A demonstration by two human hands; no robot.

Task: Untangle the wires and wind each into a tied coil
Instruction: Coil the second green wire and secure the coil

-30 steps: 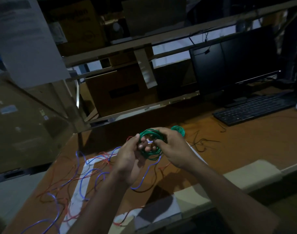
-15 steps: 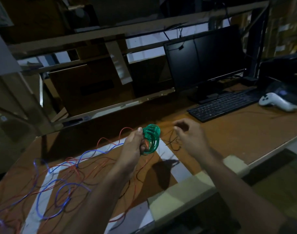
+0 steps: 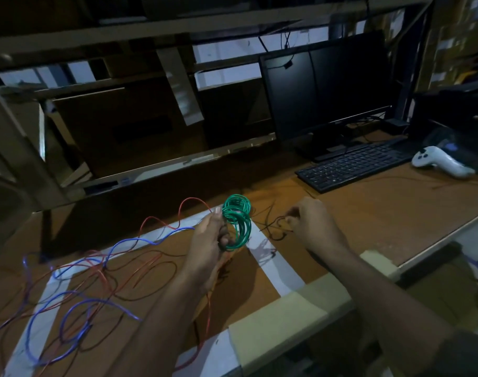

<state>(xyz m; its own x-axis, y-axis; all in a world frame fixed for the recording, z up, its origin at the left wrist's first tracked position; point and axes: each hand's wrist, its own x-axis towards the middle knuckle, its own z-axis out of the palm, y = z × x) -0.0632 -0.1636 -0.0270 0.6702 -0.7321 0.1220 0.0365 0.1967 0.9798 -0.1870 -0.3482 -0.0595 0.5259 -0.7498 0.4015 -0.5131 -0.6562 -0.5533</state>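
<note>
Left hand (image 3: 209,235) gripping green coil (image 3: 236,221), right hand (image 3: 311,224) pinching black wire (image 3: 277,227)

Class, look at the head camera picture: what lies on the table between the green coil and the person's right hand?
In the head view, a thin dark wire lies between the green coil and the right hand, which pinches it.

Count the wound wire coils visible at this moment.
1: a green coil gripped in the left hand, above the table. Red and blue wires lie loose; dim light may hide others.
</note>
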